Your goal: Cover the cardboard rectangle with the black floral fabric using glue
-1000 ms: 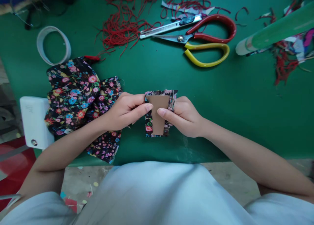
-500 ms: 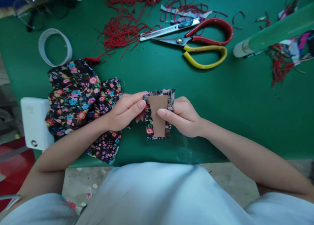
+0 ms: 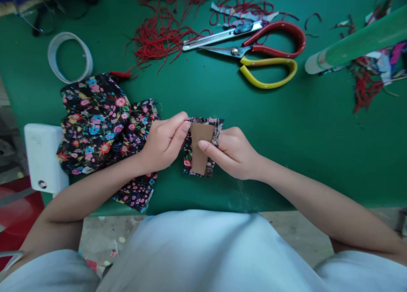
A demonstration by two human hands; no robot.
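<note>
Between my hands is a small piece of dark floral fabric point(image 3: 187, 158) with a tapered brown cardboard piece point(image 3: 200, 156) lying on it. The fabric's edges show all round the card. My right hand point(image 3: 233, 154) grips it from the right, thumb on the card and fingers behind. My left hand point(image 3: 168, 141) pinches the fabric's upper left corner between thumb and curled fingers. Under my left forearm and beyond it lies a heap of the same floral fabric point(image 3: 95, 122).
Scissors point(image 3: 235, 51) with red and yellow handles and a utility knife point(image 3: 222, 37) lie at the back, beside tangled red cords point(image 3: 155, 41). A tape roll point(image 3: 52, 56) and a white box point(image 3: 46, 156) are at left. A green tube point(image 3: 359, 41) lies over scraps at right.
My left fingers have curled in and now pinch the fabric's upper left corner. The fabric and card have shifted slightly left, with my right thumb still on the card.
</note>
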